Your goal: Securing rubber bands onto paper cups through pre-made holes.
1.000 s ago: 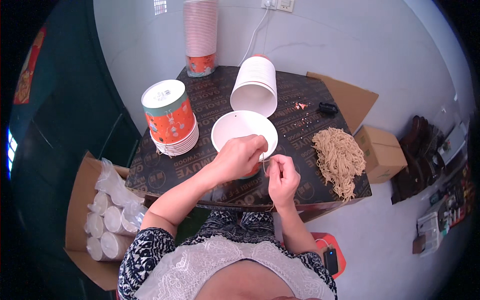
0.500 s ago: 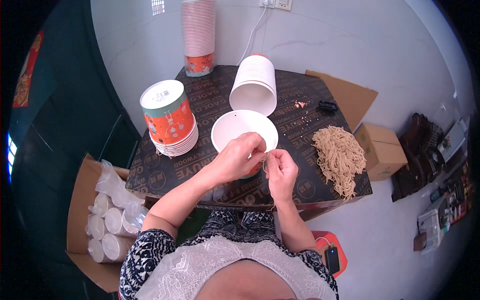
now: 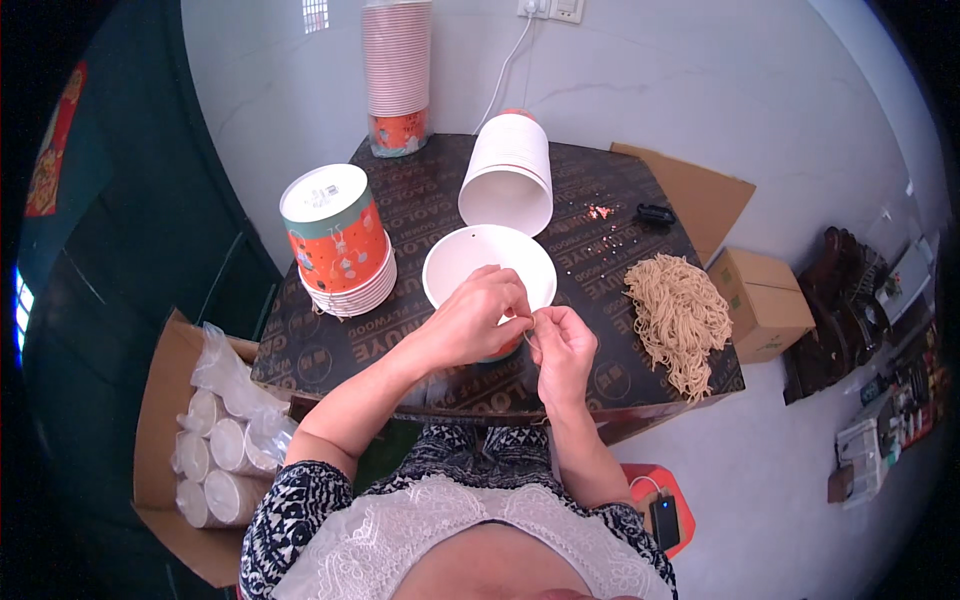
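An open white paper bucket (image 3: 467,262) stands upright near the middle of the table, a small dark hole showing near its far rim. Over its near rim, my left hand (image 3: 480,315) is closed, thumb and fingertips pinching a thin tan cord. Close beside it, my right hand (image 3: 564,348) also pinches the cord, a little loop of which shows between the two. My fingers hide the cord's ends and the bucket's near rim. Right of my hands lies a heap of tan cords (image 3: 680,315).
Upside-down orange buckets (image 3: 338,245) are stacked at left. White nested buckets (image 3: 508,160) lie sideways behind, and a tall wrapped stack (image 3: 398,75) stands at the back. Small coloured bits (image 3: 600,212) and a black object (image 3: 655,214) are at right. A carton (image 3: 160,400) holds wrapped buckets.
My hands stay at the near rim with only small finger movements. My left fingers have shifted slightly, and the cord between the hands looks shorter. The bucket has not visibly moved.
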Available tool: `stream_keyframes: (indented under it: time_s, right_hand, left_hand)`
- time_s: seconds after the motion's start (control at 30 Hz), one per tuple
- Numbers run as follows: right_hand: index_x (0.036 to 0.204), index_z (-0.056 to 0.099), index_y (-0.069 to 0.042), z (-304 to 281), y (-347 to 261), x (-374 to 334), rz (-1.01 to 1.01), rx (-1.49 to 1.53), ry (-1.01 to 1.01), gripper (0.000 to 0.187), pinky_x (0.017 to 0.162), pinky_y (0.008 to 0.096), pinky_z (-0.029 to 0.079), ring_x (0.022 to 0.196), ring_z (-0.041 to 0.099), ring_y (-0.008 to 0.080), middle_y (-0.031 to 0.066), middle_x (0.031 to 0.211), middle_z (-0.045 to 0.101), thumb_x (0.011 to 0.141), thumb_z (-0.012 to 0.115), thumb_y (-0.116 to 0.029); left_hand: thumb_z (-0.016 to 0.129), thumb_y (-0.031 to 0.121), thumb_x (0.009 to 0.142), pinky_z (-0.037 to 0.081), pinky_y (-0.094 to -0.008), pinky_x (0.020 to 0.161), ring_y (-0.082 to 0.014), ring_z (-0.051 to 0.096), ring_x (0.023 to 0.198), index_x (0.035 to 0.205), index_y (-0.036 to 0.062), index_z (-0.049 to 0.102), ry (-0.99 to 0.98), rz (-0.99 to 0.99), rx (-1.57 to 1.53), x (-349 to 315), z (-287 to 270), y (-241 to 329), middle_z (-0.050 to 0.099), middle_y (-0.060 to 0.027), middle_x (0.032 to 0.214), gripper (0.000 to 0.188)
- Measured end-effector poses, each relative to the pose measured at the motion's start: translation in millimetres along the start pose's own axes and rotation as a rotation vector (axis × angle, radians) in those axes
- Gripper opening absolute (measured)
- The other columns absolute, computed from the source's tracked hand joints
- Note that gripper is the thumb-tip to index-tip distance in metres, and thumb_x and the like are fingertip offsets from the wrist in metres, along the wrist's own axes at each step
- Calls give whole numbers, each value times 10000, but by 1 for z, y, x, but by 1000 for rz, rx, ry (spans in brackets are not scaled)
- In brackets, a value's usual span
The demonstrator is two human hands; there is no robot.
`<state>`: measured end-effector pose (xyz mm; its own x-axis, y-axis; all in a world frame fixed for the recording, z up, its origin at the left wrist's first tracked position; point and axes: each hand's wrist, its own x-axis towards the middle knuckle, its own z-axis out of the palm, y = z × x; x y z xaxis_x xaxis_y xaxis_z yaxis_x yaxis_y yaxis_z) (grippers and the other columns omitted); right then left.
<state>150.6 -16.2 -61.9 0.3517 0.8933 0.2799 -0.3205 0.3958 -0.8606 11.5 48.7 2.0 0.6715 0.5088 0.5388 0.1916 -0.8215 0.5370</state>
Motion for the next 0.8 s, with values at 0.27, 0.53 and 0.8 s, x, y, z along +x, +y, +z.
stream_keyframes:
  time_s: [0.27,0.53,0.8]
  right_hand:
    - [877,616,17,3,-7,-6,138,84,43,147,419,198,272,460,395,36,-29,599,492,965,560,-86]
    - [938,635,43,-3,-7,-9,130,111,9,181,430,194,263,474,384,31,-29,599,488,981,534,-100]
    - [930,650,44,-4,-3,-10,-60,-268,20,137,495,161,336,580,456,-11,-62,692,567,956,601,-82]
  left_hand:
    - [744,26,730,490,-394,849,-306,610,922,768,-7,625,-22,9,40,0,0,-1,638,-133,904,130]
    - [734,29,751,494,-398,863,-314,612,947,766,-19,620,-36,2,36,-1,1,-1,641,-136,908,124]
    - [683,3,758,478,-416,932,-307,625,935,773,-21,618,-53,-18,19,-1,0,-1,643,-129,894,71]
